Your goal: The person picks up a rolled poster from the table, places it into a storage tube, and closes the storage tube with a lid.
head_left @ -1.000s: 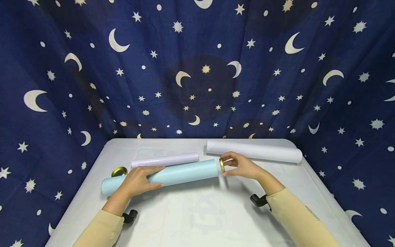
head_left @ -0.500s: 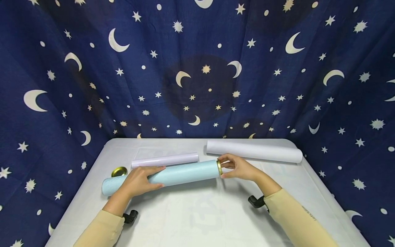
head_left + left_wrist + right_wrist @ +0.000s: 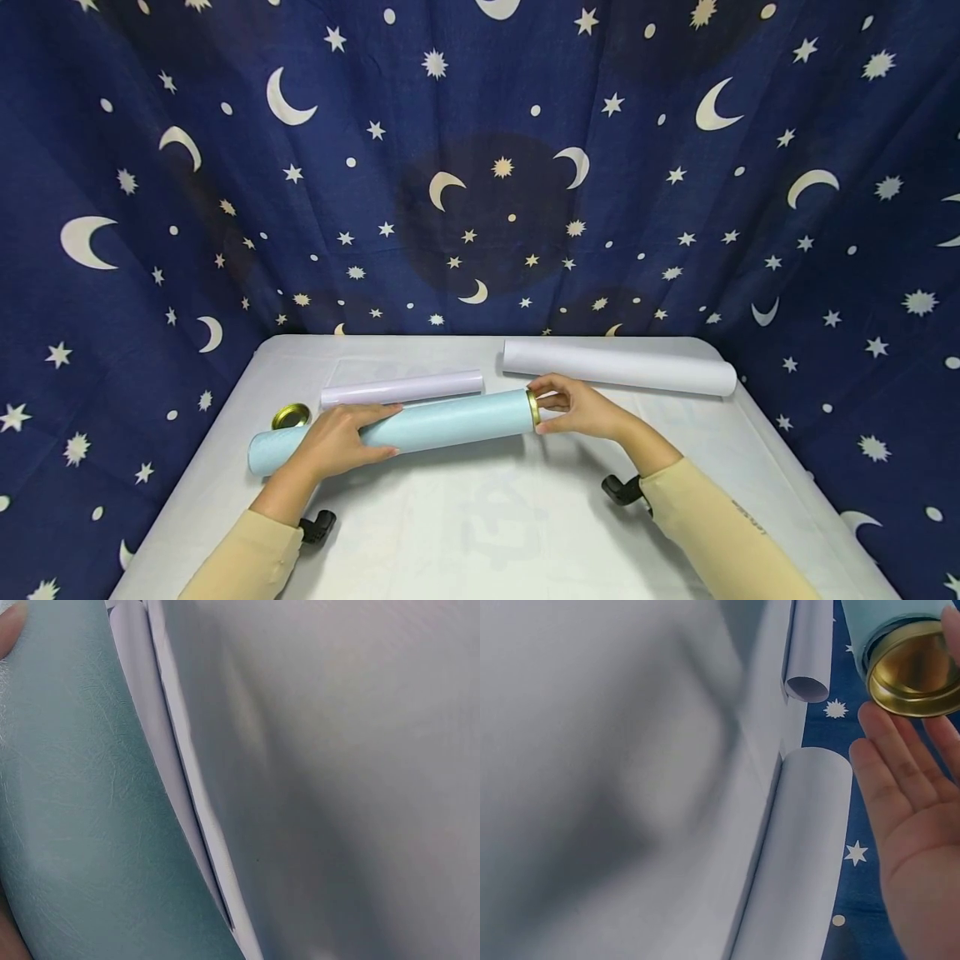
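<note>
Across the middle of the white table (image 3: 570, 525), nearer its back edge than its front, is a long light blue tube (image 3: 457, 421). It slants, with its left end closer to the table's left edge. The left hand (image 3: 341, 437) holds the tube near that end, thumb on the front side and fingers over the back side. At the tube's other end is a shiny gold cap (image 3: 533, 408). The right hand (image 3: 577, 406) pinches this cap by its rim, with the thumb on one side and the fingertips on the other. From the right wrist, a thin dark gap shows between cap and tube.

Just behind the tube, by the table's left edge, lies another gold lid (image 3: 291, 416). A thin pale purple roll (image 3: 401, 389) lies between the tube and the back edge. A fatter white roll (image 3: 618, 367) lies along the back edge, reaching to the back right corner. Behind the table hangs a dark blue curtain (image 3: 645, 200) with moons and stars.
</note>
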`<state>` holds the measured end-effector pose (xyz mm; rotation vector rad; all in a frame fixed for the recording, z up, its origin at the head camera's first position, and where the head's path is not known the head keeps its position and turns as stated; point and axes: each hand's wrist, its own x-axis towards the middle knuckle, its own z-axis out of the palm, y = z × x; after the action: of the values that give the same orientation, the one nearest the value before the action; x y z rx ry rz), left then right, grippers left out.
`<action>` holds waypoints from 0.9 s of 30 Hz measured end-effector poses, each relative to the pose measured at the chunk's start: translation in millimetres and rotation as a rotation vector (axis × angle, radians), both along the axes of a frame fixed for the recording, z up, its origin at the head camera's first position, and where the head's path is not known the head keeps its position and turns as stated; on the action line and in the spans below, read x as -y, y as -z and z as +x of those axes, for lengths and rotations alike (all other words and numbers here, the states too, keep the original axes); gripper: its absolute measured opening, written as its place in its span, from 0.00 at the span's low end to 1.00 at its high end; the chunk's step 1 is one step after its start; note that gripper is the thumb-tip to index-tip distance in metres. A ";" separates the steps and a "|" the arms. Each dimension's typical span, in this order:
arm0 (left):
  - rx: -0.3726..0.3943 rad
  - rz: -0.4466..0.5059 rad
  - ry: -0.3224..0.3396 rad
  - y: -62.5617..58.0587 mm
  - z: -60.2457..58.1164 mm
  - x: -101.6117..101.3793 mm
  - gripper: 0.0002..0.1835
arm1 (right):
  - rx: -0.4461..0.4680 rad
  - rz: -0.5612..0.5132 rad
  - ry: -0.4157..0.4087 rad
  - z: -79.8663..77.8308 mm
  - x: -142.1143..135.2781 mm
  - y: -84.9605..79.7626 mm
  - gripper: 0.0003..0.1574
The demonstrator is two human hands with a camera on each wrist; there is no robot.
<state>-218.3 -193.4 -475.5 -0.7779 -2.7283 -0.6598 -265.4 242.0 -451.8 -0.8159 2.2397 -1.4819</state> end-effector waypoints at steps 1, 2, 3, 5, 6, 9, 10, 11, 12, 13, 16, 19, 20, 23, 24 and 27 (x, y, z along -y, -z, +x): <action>-0.002 -0.001 0.002 0.0 -0.1 -0.3 0.36 | 0.000 -0.001 0.000 -0.1 -0.1 0.4 0.44; -0.004 -0.001 0.003 0.0 -0.2 -0.5 0.36 | 0.001 -0.003 -0.002 -0.2 -0.1 0.6 0.44; -0.006 -0.001 0.004 -0.1 -0.3 -0.7 0.36 | 0.001 -0.005 -0.004 -0.3 0.1 0.8 0.44; -0.008 -0.001 0.004 -0.3 -0.3 -1.2 0.36 | -0.002 -0.007 -0.009 -0.4 0.4 1.2 0.44; -0.009 0.000 0.004 -0.5 -0.1 -1.4 0.36 | -0.004 -0.008 -0.010 -0.3 0.6 1.2 0.44; -0.011 -0.005 -0.002 -1.2 0.5 -1.6 0.36 | -0.007 -0.012 -0.010 0.1 1.2 0.6 0.44; -0.010 -0.007 -0.004 -1.5 0.8 -1.6 0.36 | -0.008 -0.011 -0.010 0.2 1.4 0.4 0.44; -0.010 -0.009 -0.006 -1.8 1.1 -1.6 0.36 | -0.009 -0.011 -0.011 0.3 1.6 0.2 0.44; -0.009 -0.010 -0.008 -2.1 1.5 -1.6 0.36 | -0.009 -0.012 -0.011 0.5 1.7 -0.1 0.44; -0.009 -0.010 -0.009 -2.5 1.8 -1.5 0.36 | -0.008 -0.011 -0.012 0.6 1.9 -0.3 0.44; -0.014 -0.006 -0.010 -3.7 2.9 -1.5 0.36 | -0.019 -0.010 -0.015 0.2 2.1 0.1 0.44; -0.025 -0.003 -0.007 -5.0 3.8 -1.5 0.36 | -0.029 -0.009 -0.007 0.6 2.4 -0.2 0.44; -0.029 -0.002 -0.007 -5.4 4.1 -1.5 0.36 | -0.032 -0.008 -0.003 0.8 2.6 -0.6 0.44; -0.035 0.004 -0.002 -6.7 5.0 -1.6 0.36 | -0.031 -0.010 0.007 1.9 3.5 -1.7 0.45; -0.036 0.007 -0.002 -7.0 5.4 -1.6 0.36 | -0.029 -0.010 0.010 2.3 3.8 -2.2 0.45; -0.034 0.016 -0.003 -7.5 6.5 -1.7 0.36 | -0.028 -0.017 0.011 2.8 4.1 -2.7 0.45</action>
<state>-211.8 -191.7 -468.0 -0.7740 -2.6895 -0.6608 -262.6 238.0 -449.1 -0.8360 2.2581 -1.5059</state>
